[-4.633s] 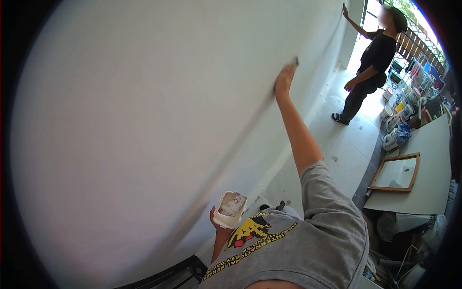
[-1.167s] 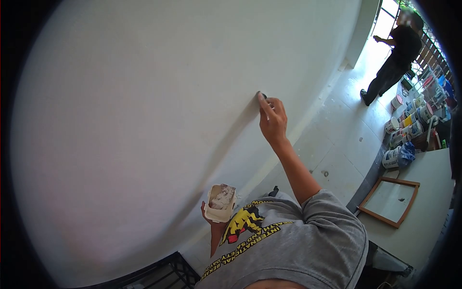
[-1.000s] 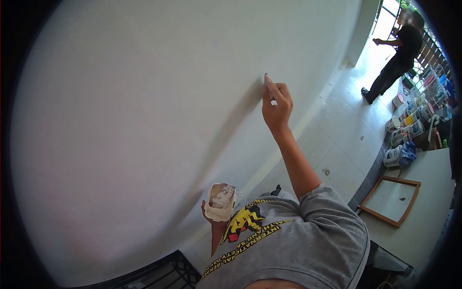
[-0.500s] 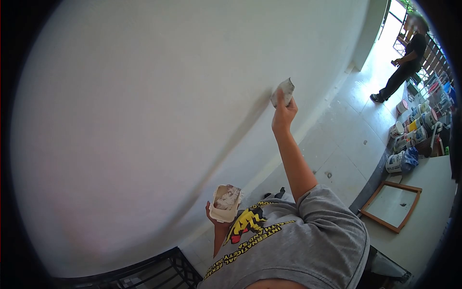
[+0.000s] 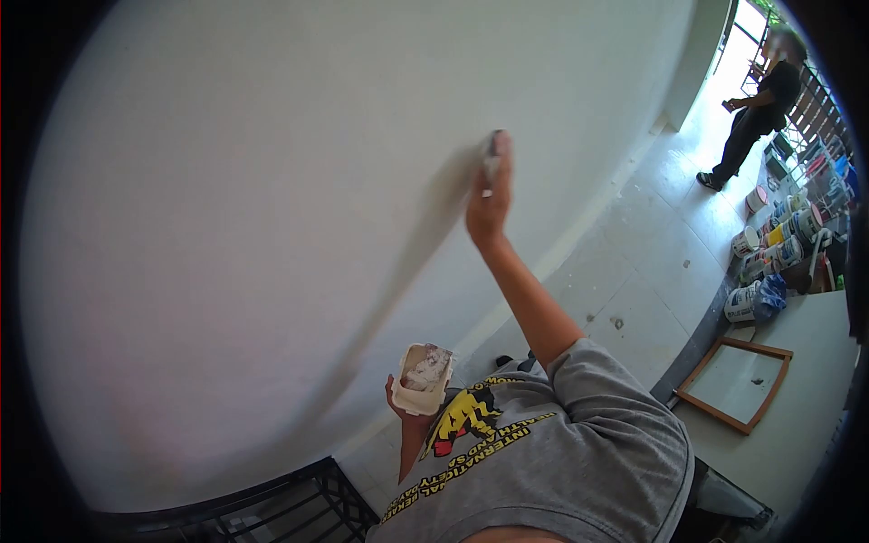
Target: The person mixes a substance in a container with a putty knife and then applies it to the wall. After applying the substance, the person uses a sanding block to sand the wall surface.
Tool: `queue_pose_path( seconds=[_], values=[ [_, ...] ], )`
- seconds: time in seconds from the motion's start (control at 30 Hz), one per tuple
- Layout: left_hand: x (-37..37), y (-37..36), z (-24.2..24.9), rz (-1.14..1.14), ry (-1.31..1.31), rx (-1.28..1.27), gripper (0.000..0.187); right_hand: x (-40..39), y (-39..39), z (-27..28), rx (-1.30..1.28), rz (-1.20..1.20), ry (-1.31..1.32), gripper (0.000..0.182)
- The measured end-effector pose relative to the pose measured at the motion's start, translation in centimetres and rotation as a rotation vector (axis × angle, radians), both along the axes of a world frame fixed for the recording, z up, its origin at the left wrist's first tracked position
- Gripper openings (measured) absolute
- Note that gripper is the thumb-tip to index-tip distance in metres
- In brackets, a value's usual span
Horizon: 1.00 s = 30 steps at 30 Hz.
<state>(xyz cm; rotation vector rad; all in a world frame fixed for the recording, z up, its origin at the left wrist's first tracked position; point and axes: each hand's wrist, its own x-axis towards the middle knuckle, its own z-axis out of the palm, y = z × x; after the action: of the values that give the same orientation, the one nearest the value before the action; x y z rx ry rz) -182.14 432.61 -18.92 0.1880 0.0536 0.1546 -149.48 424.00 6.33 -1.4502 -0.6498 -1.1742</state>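
Observation:
My right hand (image 5: 491,195) is raised at the white wall (image 5: 299,181), its fingers closed on a flat scraper (image 5: 492,161) seen nearly edge-on. Whether the blade touches the wall is hard to tell. Lower down, close to my shirt, my left hand (image 5: 405,407) holds a cream plastic tub (image 5: 418,401) from beneath. Whitish paste (image 5: 427,369) lies inside the tub, towards its far end. The fingers under the tub are mostly hidden.
A black metal frame (image 5: 330,498) stands at the bottom. On the right are a wooden-framed panel (image 5: 738,385), several paint buckets (image 5: 742,305) and tiled floor (image 5: 665,240). Another person (image 5: 765,104) stands at the upper right near a railing.
My right hand has moved left and slightly up along the wall, turning the scraper from face-on to edge-on. My left hand and the tub have barely shifted. The other person's forearm has risen.

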Motion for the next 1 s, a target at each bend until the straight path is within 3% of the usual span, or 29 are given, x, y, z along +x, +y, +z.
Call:
queue_pose_path(
  seconds=[0.03,0.2,0.3,0.37,0.43,0.5,0.57,0.63,0.7,0.73,0.77,0.8,0.83,0.87,0.93,1.0],
  values=[
    [0.1,0.3,0.3,-0.015,0.012,-0.013,0.065,-0.3,1.4,-0.4,-0.141,0.010,-0.012,0.058],
    [0.5,1.9,0.6,-0.134,-0.072,-0.018,0.076,0.5,2.3,-0.1,-0.245,-0.061,-0.018,0.056],
    [0.2,1.2,1.9,-0.026,-0.020,0.014,0.070,2.5,2.2,1.3,-0.116,-0.098,0.037,0.055],
    [0.6,1.3,2.6,-0.019,0.066,-0.221,0.082,4.1,2.1,1.9,-0.005,-0.038,0.154,0.056],
    [1.0,0.2,3.1,0.146,0.269,0.904,0.082,4.7,1.6,2.7,0.099,0.042,0.278,0.058],
    [0.9,0.3,3.0,0.158,0.280,0.916,0.082,5.9,0.9,2.1,0.064,0.021,0.309,0.061],
    [0.8,1.0,2.6,0.017,0.080,-0.190,0.081,6.7,0.3,2.1,0.116,0.045,0.341,0.062],
    [0.7,0.5,2.7,0.133,0.294,0.923,0.075,7.2,0.2,2.0,0.185,0.074,0.382,0.064],
    [0.9,0.4,2.8,0.180,0.383,1.459,0.073,6.6,0.7,2.1,0.209,0.129,0.352,0.065],
    [1.1,0.6,2.6,0.175,0.375,1.437,0.073,5.8,1.2,1.7,0.083,0.120,0.278,0.065],
    [1.2,0.7,2.6,0.141,0.335,1.184,0.073,5.0,1.2,1.0,-0.227,-0.025,0.155,0.063],
    [1.2,0.8,2.8,0.117,0.306,0.930,0.074,3.5,1.3,1.1,-0.368,-0.079,0.035,0.062],
    [1.2,1.0,2.9,0.066,0.240,0.448,0.074,2.3,1.4,1.4,-0.508,-0.133,-0.084,0.061],
    [1.2,1.1,3.2,0.016,0.168,-0.032,0.074,2.6,1.1,1.3,-0.450,-0.123,-0.016,0.060],
    [1.3,1.1,3.6,0.009,0.139,-0.028,0.074,4.3,0.5,1.8,-0.333,-0.104,0.112,0.059],
    [1.2,1.1,3.6,0.003,0.137,-0.053,0.074,5.2,0.2,3.1,0.025,0.049,0.316,0.059]
  ],
)
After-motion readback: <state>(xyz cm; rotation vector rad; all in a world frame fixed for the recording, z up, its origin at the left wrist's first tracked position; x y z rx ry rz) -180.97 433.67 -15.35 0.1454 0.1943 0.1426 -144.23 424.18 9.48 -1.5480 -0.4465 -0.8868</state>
